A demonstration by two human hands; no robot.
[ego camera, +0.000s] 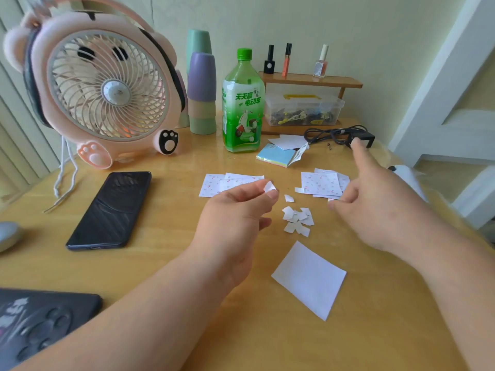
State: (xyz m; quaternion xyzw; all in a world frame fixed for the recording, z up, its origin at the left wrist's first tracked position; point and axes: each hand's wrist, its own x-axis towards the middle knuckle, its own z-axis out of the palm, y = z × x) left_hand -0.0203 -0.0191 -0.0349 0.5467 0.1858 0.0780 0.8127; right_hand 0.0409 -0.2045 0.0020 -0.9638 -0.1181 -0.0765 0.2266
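Note:
My left hand [235, 210] hovers above the wooden table [166, 263] and pinches a small white paper scrap [269, 187] between thumb and fingertip. A little pile of torn white scraps [297, 220] lies just right of it. My right hand [375, 199] is raised over the table with its index finger stretched forward and its other fingers loosely bent, holding nothing. A plain white paper square [309, 279] lies near the front. Two stacks of cherry-print paper squares lie behind the hands, one on the left [214, 184] and one on the right [320, 183].
A pink bear fan [104, 87] stands back left, a black phone [112, 210] beside it. Stacked cups [201, 92], a green bottle [242, 105], a sticky-note pad [277, 156], a clear box [302, 109], a black cable [337, 135] and a shelf with nail polish [310, 80] line the back.

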